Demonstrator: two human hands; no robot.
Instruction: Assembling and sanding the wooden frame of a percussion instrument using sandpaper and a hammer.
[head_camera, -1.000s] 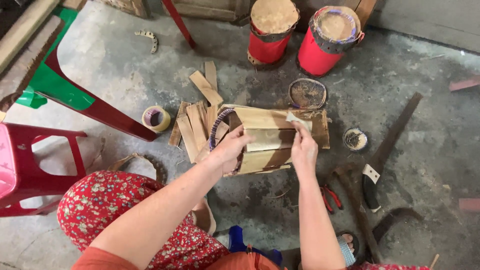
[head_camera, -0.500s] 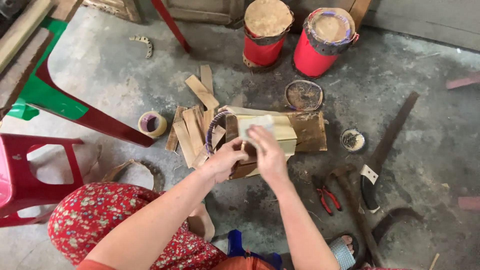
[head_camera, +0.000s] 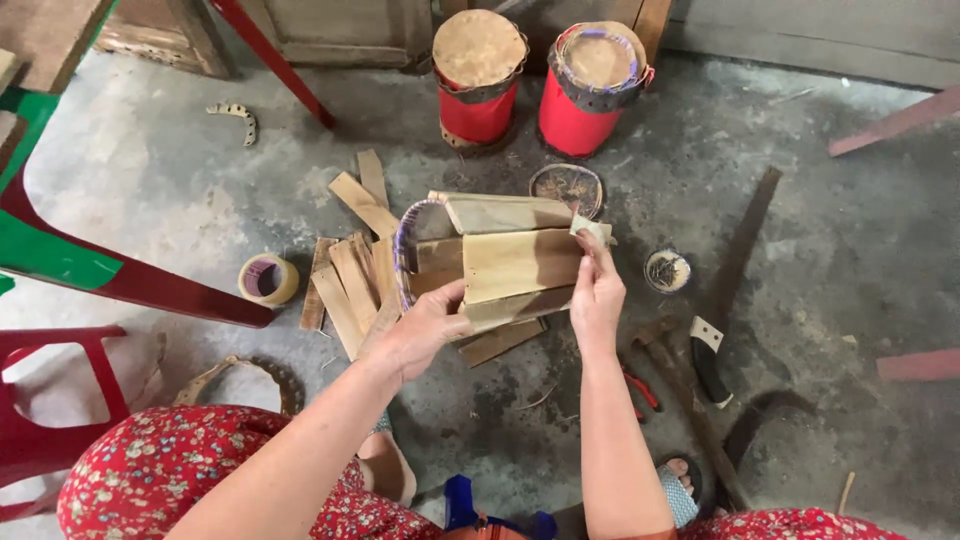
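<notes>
Both hands grip a half-built drum shell of wooden slats (head_camera: 500, 260) held above the concrete floor (head_camera: 800, 200): the left hand (head_camera: 425, 330) clasps its lower edge near the wire hoop (head_camera: 403, 245), the right hand (head_camera: 597, 290) pinches the far end; loose slats (head_camera: 345, 285) lie just beside

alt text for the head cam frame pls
Both hands hold a ring-bound bundle of wooden slats above a concrete floor: left hand beneath its ringed end, right hand at the other. Two red drums stand beyond.
</notes>
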